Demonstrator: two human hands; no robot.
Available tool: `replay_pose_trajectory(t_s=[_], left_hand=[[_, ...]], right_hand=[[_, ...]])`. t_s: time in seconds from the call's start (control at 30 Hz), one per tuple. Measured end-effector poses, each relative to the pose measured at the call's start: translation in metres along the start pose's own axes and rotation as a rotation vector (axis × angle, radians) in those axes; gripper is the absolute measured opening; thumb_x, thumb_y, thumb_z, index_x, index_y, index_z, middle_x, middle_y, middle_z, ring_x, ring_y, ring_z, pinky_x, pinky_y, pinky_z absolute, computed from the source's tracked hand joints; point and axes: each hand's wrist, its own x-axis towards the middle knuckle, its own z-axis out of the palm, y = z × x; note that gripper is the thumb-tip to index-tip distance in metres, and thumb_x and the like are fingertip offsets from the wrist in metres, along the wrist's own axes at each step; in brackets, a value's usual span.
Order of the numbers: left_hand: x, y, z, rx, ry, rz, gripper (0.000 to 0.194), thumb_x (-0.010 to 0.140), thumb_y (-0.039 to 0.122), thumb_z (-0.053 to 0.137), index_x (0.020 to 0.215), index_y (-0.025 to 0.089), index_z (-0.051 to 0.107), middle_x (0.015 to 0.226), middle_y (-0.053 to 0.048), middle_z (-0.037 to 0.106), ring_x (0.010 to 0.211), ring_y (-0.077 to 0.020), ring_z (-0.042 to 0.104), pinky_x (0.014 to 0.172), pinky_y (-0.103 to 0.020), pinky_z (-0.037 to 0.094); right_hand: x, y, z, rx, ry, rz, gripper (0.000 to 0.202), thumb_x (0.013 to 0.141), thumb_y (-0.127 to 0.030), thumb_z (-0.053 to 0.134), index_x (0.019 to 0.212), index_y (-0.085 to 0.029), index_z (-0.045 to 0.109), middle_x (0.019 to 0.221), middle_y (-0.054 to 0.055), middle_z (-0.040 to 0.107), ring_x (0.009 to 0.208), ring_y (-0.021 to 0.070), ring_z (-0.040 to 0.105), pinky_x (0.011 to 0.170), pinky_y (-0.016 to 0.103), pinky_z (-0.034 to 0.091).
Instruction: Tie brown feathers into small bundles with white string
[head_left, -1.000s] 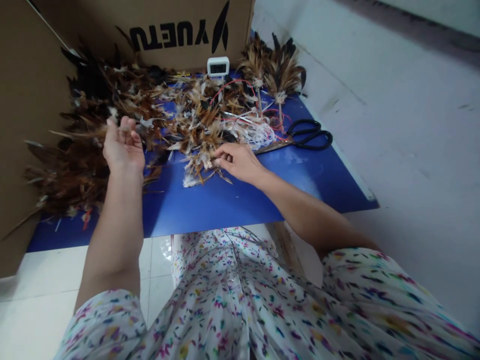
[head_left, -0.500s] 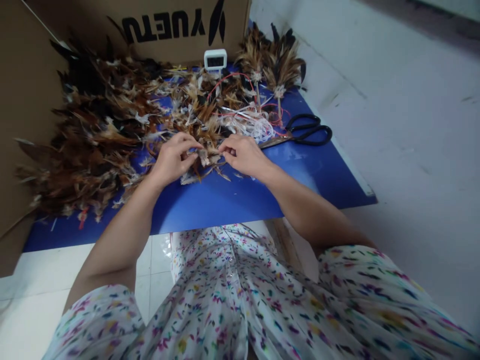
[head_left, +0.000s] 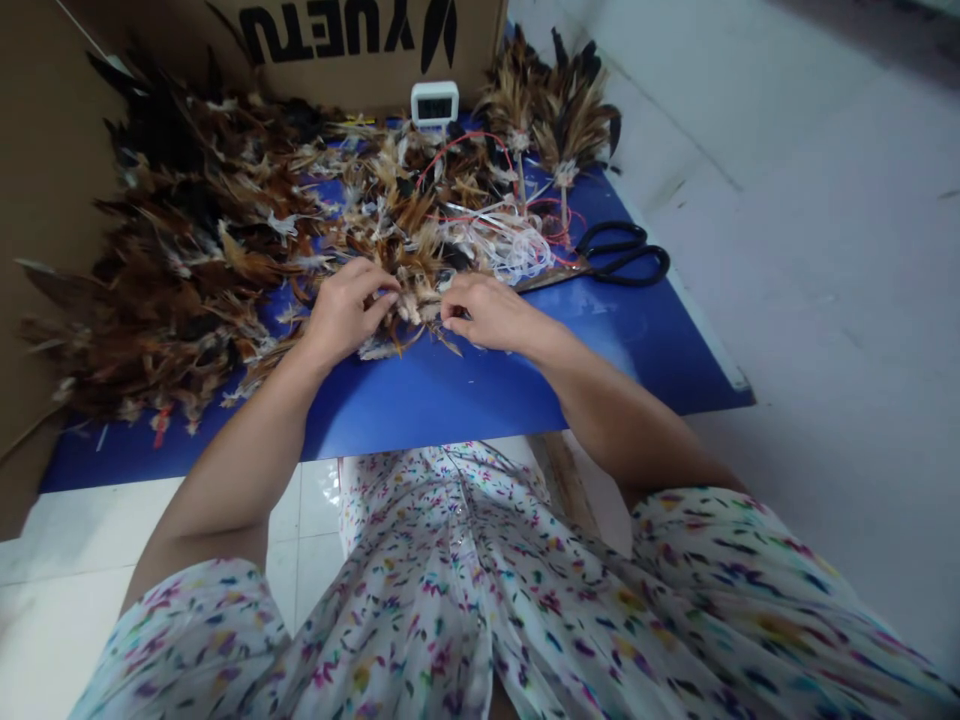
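Brown and cream feathers [head_left: 409,225] lie heaped at the middle of the blue table top. At the near edge of this heap, my left hand [head_left: 351,310] has thumb and forefinger bent together at a pale feather tuft [head_left: 411,306]. My right hand [head_left: 484,312] is curled on the tuft's other side, its fingertips pinched; what they hold is too small to make out. Just right of it, black-handled scissors [head_left: 624,255] lie with their blades partly behind my right hand. White ribbon strips [head_left: 510,245] are bunched beyond the hand.
A large pile of dark and brown feathers [head_left: 187,250] covers the table's left side. Two feather bundles on sticks [head_left: 574,120] lie at the back right. A small white digital display [head_left: 435,104] stands before a cardboard box [head_left: 360,85]. The blue table [head_left: 450,405] ends near my body.
The view has shifted slightly. Both hands stay at the pale tuft, with small changes in finger position, and the feathers between them have shifted a little.
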Motion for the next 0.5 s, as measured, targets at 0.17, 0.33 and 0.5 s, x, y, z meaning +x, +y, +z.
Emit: replay_pose_trajectory(t_s=[0.17,0.33,0.5], left_hand=[[0.002,-0.003,-0.026,-0.006,-0.029,-0.112,0.015,0.080,0.034,0.068,0.086,0.021,0.072,0.085,-0.004,0.070,0.075,-0.0177,0.060,0.075,-0.031,0.047],[-0.002,0.001,-0.049,0.026,-0.406,-0.195,0.026,0.072,0.045,0.074,0.080,0.020,0.072,0.072,0.000,0.069,0.065,-0.0152,0.060,0.067,-0.027,0.042],[-0.004,0.015,-0.053,0.124,-0.739,-0.145,0.040,0.066,0.051,0.079,0.090,0.020,0.069,0.079,0.001,0.071,0.069,-0.0154,0.063,0.063,-0.024,0.039]], right_hand=[[0.001,0.000,-0.002,0.034,-0.005,0.028,0.012,0.082,-0.007,0.057,0.076,-0.017,0.063,0.085,0.008,0.064,0.081,0.0188,0.057,0.080,0.031,0.043],[-0.002,0.001,-0.014,0.168,0.107,0.099,0.011,0.082,-0.011,0.056,0.075,-0.017,0.063,0.083,0.005,0.064,0.076,0.0147,0.056,0.076,0.029,0.043],[-0.002,0.013,-0.023,0.264,0.256,0.178,0.006,0.081,-0.017,0.059,0.077,-0.017,0.064,0.078,0.002,0.065,0.073,0.0143,0.057,0.075,0.029,0.044]])
